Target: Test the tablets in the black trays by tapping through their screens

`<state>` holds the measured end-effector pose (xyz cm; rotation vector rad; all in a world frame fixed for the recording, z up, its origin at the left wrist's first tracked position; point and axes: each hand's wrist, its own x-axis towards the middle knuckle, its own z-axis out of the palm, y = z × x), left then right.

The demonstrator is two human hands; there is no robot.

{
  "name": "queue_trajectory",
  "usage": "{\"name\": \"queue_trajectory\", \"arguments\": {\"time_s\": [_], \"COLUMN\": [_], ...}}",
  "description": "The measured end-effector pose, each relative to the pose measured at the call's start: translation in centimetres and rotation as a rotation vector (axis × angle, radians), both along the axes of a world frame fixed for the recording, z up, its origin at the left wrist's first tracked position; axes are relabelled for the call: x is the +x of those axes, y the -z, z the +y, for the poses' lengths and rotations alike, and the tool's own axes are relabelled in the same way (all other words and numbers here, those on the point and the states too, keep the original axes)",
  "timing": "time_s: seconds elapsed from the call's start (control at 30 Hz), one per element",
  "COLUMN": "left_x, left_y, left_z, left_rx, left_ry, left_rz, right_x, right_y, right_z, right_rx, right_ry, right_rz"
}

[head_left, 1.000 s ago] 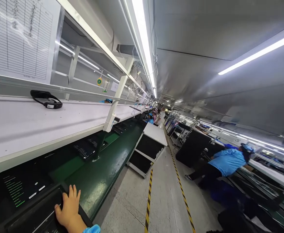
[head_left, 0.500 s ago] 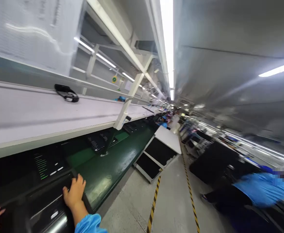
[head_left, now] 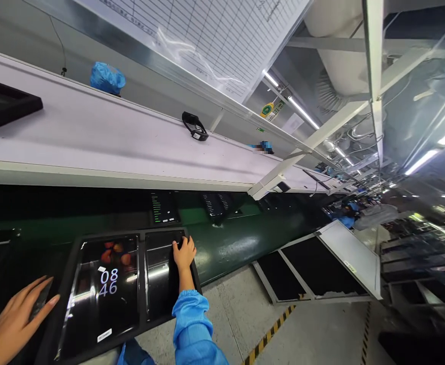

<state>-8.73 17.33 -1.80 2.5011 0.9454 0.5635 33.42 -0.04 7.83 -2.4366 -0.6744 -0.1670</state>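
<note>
Black tray with lit screen, eight o'clock, at green belt | right hand spread on its two-o'clock corner | left hand open by its nine-o'clock rim, contact unclear | seemingly steadying, I'd say | next move wants both rims level

Clock scr. (08:46) now vis.

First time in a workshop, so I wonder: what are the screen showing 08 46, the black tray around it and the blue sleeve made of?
Screen: glossy, glass or clear plastic; it throws back bright streaks. Black tray: matt, perhaps foam or plastic; its frame shows little shine. Blue sleeve: probably thin fabric, slightly shiny, gathered into folds.
</note>
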Motion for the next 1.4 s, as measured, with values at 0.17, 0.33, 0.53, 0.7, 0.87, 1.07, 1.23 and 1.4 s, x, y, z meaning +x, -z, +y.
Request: {"name": "queue_trajectory", "arguments": {"time_s": [0.17, 0.33, 0.53, 0.7, 0.87, 1.07, 1.23, 1.4], "left_x": [2.7, 3.1, 2.8, 3.8, 4.9, 5.3, 5.5, 4.3], "left_y": [-3.9, -4.1, -5.1, -5.6, -6.0, -5.7, -5.9, -7.5], "left_z": [0.2, 0.3, -0.5, -1.4, -1.9, -0.8, 5.0, 7.9], "left_rx": [-0.01, 0.088, 0.137, 0.168, 0.143, 0.121, 0.125, 0.088], "left_ry": [0.01, 0.203, 0.203, 0.249, 0.416, 0.773, 0.243, 0.06], "left_rz": [-0.078, -0.029, 0.007, 0.052, 0.026, 0.103, 0.145, 0.097], "right_x": [-0.5, -6.3, -14.2, -16.6, -17.2, -17.3, -16.6, -15.1], "right_y": [0.3, 1.9, 3.3, 2.7, 1.9, 2.3, 2.5, 2.1], "right_z": [-2.2, -7.6, -11.1, -11.2, -11.1, -11.0, -10.3, -9.0], "right_rx": [0.097, 0.244, 0.191, 0.234, 0.25, 0.215, 0.199, 0.099], "right_ry": [0.036, 0.068, 0.003, 0.061, 0.094, 0.084, 0.047, -0.014], "right_rz": [0.055, -0.011, -0.004, 0.022, 0.039, 0.044, 0.033, -0.009]}}
